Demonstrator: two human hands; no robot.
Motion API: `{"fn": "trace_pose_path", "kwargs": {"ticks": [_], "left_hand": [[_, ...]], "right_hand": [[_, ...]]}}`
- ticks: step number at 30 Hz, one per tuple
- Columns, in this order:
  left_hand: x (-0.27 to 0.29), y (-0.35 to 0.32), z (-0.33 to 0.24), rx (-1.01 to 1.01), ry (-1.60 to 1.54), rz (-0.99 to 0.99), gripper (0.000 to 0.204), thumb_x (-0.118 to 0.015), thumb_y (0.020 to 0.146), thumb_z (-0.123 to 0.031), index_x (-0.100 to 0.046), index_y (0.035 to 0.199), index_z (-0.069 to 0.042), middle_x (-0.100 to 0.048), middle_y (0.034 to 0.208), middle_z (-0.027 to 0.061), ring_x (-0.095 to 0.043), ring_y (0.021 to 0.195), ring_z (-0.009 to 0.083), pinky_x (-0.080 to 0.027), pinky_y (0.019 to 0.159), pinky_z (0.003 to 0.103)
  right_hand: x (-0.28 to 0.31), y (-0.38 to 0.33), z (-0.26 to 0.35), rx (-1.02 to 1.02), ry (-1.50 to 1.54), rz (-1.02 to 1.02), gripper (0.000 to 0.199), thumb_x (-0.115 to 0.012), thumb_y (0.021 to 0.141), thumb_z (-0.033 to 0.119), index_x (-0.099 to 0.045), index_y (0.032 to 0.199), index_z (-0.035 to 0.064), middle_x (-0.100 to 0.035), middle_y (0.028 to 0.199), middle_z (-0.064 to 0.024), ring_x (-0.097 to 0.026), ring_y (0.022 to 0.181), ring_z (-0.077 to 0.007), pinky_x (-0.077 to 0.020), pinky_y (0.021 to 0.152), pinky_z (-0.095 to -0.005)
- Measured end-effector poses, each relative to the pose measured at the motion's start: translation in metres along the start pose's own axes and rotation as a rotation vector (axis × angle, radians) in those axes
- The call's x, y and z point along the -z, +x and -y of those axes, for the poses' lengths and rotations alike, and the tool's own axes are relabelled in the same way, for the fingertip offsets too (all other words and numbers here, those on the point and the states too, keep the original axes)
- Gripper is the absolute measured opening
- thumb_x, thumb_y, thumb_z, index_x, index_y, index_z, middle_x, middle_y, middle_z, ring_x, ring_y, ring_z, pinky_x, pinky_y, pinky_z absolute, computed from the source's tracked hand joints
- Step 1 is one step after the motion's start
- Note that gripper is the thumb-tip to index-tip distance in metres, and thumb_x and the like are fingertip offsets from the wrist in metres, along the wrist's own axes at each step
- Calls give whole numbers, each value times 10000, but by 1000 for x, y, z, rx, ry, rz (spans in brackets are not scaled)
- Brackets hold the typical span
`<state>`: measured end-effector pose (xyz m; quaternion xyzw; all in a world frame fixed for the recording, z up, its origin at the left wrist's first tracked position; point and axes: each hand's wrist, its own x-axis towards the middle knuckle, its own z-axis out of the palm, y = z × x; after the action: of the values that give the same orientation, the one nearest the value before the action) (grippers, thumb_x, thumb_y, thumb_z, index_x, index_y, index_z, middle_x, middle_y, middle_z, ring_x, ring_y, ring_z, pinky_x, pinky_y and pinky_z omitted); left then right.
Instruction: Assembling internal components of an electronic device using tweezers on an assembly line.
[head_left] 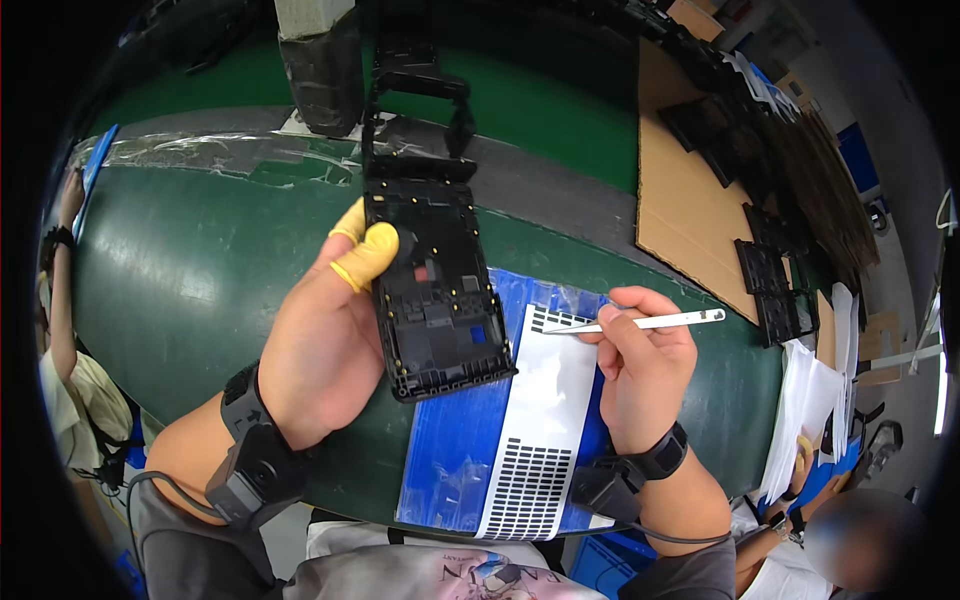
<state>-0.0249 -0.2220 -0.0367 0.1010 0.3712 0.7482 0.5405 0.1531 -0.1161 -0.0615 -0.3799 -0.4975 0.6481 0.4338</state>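
My left hand (335,310), with yellow finger cots on thumb and finger, grips a black plastic housing (430,270) by its left side. Ribs, small brass-coloured inserts and cut-outs show on the part, which is raised above the table. My right hand (645,360) pinches white tweezers (660,321), their tips pointing left at the top of a white sticker sheet (545,400). Rows of small black rectangular stickers lie at both ends of that sheet, with a bare white stretch between. Under it is a blue plastic board (450,450). Whether the tweezers hold a sticker is too small to tell.
A cardboard sheet (680,200) with black plastic parts (770,290) stands at the right, beside white papers (805,400). A wrapped post (320,75) rises behind the green table (200,270). Other people sit at the left and lower right.
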Motion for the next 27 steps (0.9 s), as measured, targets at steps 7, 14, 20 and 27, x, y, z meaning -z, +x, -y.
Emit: {"fn": "trace_pose_path", "kwargs": {"ticks": [7,14,20,27], "left_hand": [[1,-4,10,77,-42,8,421,-391,857,-109,-273,1261,-94,-451,1120,50,-472,995,167,-405,849,331],[-9,-12,20,121,-85,117,455,-389,840,-50,-246,1271,-84,-434,1159,83,-463,1031,183,-399,868,331],[-7,-18,33,248,-88,251,557,-474,809,-136,-204,1294,-90,-408,1198,92,-439,1070,207,-374,900,357],[-7,-24,39,313,-115,244,569,-464,800,-69,-200,1303,-98,-429,1181,92,-461,1046,199,-344,917,352]], "right_hand": [[-2,-2,0,-5,-23,-16,165,-549,749,-28,-510,909,-38,-507,574,-10,-437,478,-43,-374,478,-174],[6,-5,9,13,58,18,194,-544,747,-25,-501,935,-34,-496,568,-14,-416,467,-44,-326,444,-168],[-7,-48,24,128,21,69,230,-544,773,73,-467,973,-11,-565,674,-116,-429,482,-82,-313,433,-184],[-5,-48,16,34,79,143,233,-567,756,61,-477,961,0,-583,713,-124,-455,506,-91,-347,456,-195]]}}
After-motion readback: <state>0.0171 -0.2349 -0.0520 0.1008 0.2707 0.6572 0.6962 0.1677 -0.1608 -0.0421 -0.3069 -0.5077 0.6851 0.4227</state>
